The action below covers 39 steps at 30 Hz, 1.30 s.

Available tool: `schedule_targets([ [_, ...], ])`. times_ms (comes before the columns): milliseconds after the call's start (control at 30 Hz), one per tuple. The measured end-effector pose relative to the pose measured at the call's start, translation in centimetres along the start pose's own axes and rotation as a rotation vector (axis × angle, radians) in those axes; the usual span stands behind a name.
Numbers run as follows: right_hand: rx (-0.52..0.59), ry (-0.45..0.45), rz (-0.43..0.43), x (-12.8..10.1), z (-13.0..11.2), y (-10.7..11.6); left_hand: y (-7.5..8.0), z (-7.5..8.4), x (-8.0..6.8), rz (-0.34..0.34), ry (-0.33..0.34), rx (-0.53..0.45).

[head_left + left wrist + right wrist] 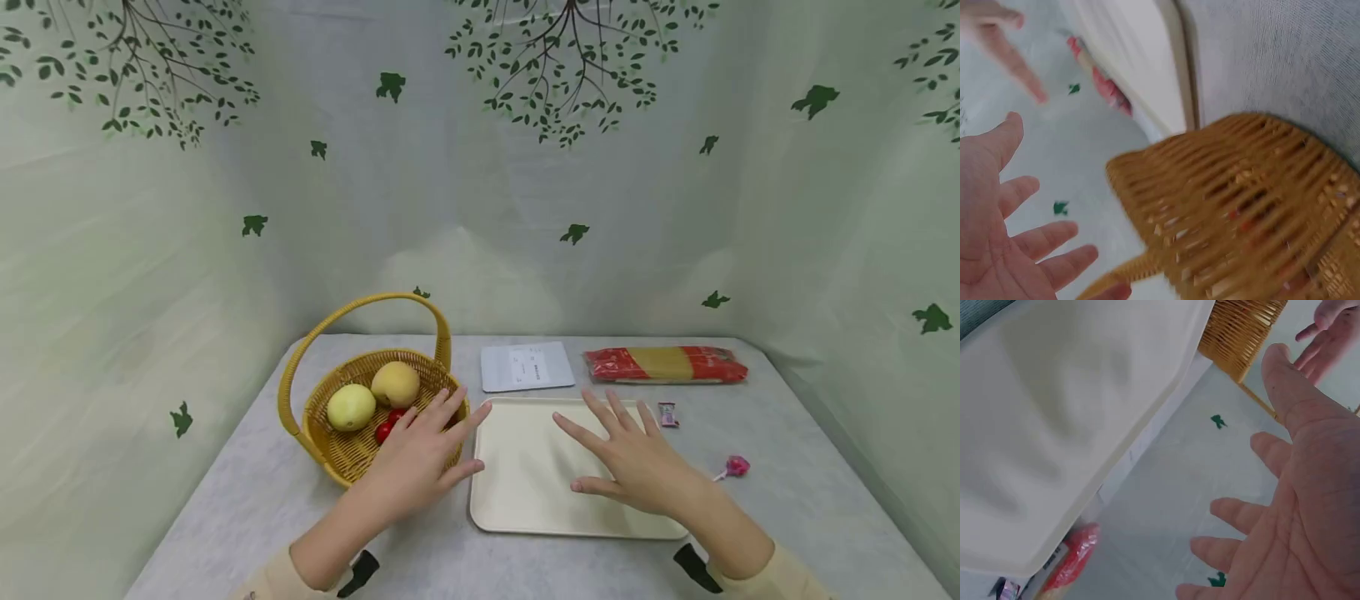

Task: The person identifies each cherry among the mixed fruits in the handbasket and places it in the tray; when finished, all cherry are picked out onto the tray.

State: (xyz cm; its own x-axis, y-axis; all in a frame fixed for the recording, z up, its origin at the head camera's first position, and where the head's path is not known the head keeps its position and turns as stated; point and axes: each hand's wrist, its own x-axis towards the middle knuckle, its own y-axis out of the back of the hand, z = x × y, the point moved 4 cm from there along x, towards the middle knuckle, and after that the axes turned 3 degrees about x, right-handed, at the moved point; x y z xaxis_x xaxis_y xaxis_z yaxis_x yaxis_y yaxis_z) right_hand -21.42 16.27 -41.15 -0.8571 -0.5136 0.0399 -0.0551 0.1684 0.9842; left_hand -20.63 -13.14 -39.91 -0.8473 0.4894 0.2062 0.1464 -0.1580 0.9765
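Observation:
My left hand [416, 458] hovers with fingers spread over the right side of a wicker basket [345, 454] and holds nothing. Inside the basket lie a pale yellow-green round fruit [351, 407], a yellowish peach-like fruit [396, 384] and small red fruits [383, 432], partly hidden by that hand. Above the right part of a cream tray [517, 500] is my right hand [637, 462], its fingers also spread and nothing in its grasp. In the left wrist view, the basket's woven side [1229, 200] stands beside the left palm. The right wrist view has the tray [1085, 425] beneath the right hand.
A flat white packet with a label [498, 367] lies behind the tray. To its right is a red and yellow noodle-like package [660, 365]. A small wrapped candy [668, 415] and a pink lollipop [737, 466] lie right of the tray. The basket's handle [288, 375] arches upward.

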Motion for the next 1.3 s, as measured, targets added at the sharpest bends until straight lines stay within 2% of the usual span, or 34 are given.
schedule_targets([
  [167, 0.086, 0.07, -0.024, 0.4, -0.5, 0.1, 2.2, -1.2, -2.8, 0.123, 0.026, -0.052],
  [333, 0.127, 0.102, -0.05, 1.0, -1.0, -0.1, 3.4, -3.2, -5.9, 0.178, 0.128, -0.133],
  [500, 0.16, 0.116, -0.072, 1.4, -1.4, -0.4, 3.0, -5.4, -8.5, 0.22, 0.242, -0.24],
  [700, 0.209, 0.113, -0.111, 1.8, -1.9, -0.9, 2.1, -7.6, -10.8, 0.29, 0.458, -0.359],
  [833, 0.229, 0.1, -0.123, 2.0, -2.1, -1.1, 1.7, -8.0, -11.2, 0.39, 0.534, -0.294],
  [933, 0.244, 0.096, -0.136, 2.1, -2.2, -1.2, 1.5, -8.4, -11.5, 0.425, 0.61, -0.224],
  [1033, 0.243, 0.1, -0.144, 2.0, -2.3, -1.4, 1.2, -9.1, -12.0, 0.372, 0.69, -0.248],
  [1200, 0.235, 0.109, -0.155, 1.9, -2.1, -1.8, 0.1, -10.1, -12.2, 0.219, 0.691, -0.43],
  [1300, 0.244, 0.132, -0.168, 1.8, -2.2, -2.0, -0.6, -10.5, -12.0, 0.142, 0.72, -0.549],
])
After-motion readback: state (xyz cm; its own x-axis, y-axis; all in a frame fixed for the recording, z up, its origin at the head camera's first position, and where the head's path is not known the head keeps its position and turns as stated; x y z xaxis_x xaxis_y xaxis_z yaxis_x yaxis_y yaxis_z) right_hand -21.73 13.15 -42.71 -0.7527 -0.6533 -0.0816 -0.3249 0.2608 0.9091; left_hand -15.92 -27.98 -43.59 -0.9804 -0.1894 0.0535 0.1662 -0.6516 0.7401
